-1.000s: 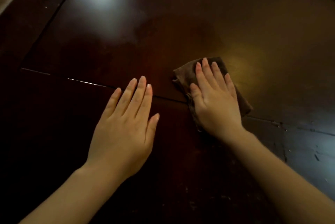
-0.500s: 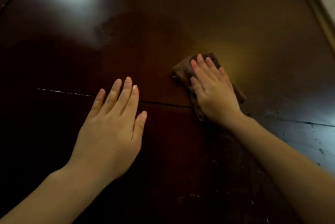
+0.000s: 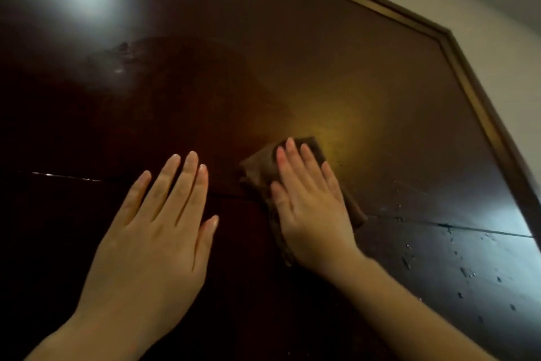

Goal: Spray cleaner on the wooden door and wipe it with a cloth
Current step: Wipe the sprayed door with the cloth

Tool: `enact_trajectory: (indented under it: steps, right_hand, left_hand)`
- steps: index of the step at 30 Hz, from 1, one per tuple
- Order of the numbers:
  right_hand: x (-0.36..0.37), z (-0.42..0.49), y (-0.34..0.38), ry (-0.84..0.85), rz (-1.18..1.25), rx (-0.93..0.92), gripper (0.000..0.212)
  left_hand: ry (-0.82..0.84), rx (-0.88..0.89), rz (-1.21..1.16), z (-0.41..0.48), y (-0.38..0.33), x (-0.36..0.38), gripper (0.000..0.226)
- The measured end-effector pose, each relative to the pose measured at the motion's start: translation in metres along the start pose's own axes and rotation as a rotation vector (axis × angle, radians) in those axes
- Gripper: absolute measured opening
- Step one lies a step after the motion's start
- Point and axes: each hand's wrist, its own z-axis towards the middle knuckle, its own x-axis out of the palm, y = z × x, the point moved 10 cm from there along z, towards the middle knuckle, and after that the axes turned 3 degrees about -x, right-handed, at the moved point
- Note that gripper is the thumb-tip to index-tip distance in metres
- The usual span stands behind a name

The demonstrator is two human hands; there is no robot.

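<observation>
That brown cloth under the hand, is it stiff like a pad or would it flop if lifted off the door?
Probably floppy: the cloth lies in soft, uneven folds and its lower edge hangs limp beside the right hand. It likely weighs little, since that flat hand alone holds it against the door. It should slide easily on that glossy surface.

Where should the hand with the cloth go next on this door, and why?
Probably slide the right hand and its brown cloth rightward and down: droplets bead on the door there, unwiped, while the left hand rests flat beside it.
</observation>
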Motion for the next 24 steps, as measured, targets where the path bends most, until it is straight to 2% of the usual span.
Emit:
enact_trajectory:
  steps: [4,8,12,16,19,21,24]
  right_hand:
    - [-0.005,0.036,-0.039,0.046,0.006,0.123,0.053]
    - [-0.003,0.013,-0.035,0.022,0.007,0.182,0.055]
    - [0.001,-0.032,0.003,-0.007,0.026,0.019,0.06]
    - [0.0,-0.011,-0.006,0.083,0.03,-0.141,0.065]
    - [-0.007,0.029,-0.037,0.101,0.044,-0.031,0.055]
    - [-0.008,0.045,-0.049,0.071,0.079,0.079,0.053]
    - [-0.008,0.042,-0.048,0.035,0.069,0.132,0.053]
  left_hand:
    - [-0.026,0.02,0.033,-0.002,0.003,0.002,0.057]
    - [-0.052,0.012,0.016,-0.004,0.001,-0.001,0.059]
    - [-0.021,-0.017,0.032,-0.002,0.003,0.001,0.061]
    - [0.073,-0.078,0.025,0.002,0.013,0.019,0.067]
    - [-0.002,-0.142,-0.034,0.004,0.01,0.012,0.075]
    - [-0.049,-0.132,-0.123,0.007,-0.011,0.003,0.07]
    - [-0.077,-0.125,-0.282,0.018,-0.038,-0.008,0.068]
